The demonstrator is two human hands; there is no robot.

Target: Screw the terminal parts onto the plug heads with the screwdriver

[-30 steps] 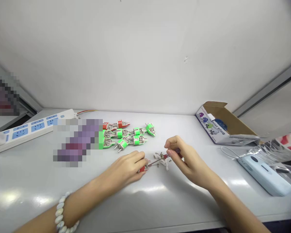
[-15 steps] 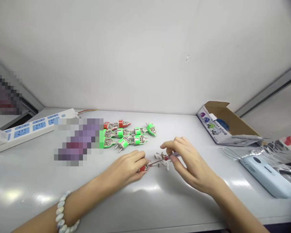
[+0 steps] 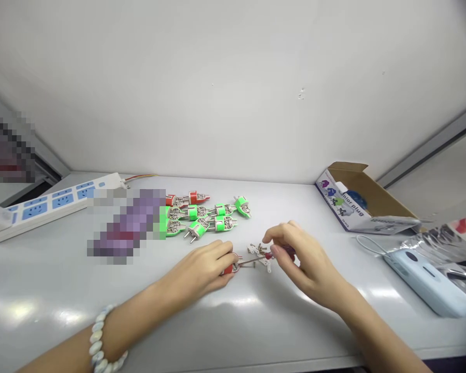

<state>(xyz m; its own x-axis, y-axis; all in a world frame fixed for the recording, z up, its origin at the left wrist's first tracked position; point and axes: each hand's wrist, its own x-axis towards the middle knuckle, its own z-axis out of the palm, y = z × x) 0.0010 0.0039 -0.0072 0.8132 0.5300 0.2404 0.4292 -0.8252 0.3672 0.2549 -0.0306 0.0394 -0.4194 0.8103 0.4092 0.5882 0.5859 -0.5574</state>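
The table [image 3: 233, 331] is gray and smooth, and bright spots of light shine on it. Behind it stands a plain white wall [image 3: 236, 103] with a few small marks, and gray metal bars [image 3: 435, 137] run along the sides. At the back left is a long white power strip [image 3: 64, 199] with blue socket parts, and thin red and yellow wires [image 3: 140, 177] lie near its end. Next to it, a blocky purple blur [image 3: 130, 223] hides some of the table, so I cannot tell what is there. It meets the left end of a bunch of green plugs [image 3: 196, 212] and two red ones [image 3: 196, 197], which lie in the middle toward the back. On the right sits an open box [image 3: 341, 207] with plug pictures on it and something blue inside. Nearer are a pale blue gadget [image 3: 427, 280] with a loop and a see-through bag [image 3: 423, 239]. In front, the left hand [image 3: 209, 264] has its grip closed around a red plug [image 3: 228, 270] on the table, and its fingers cover most of it. The right hand [image 3: 301, 261] has its grip around the handle of a screwdriver [image 3: 267, 256], whose tip points at the plug's right end. Little white pieces [image 3: 253, 250] and screws [image 3: 262, 248] lie just beside them.
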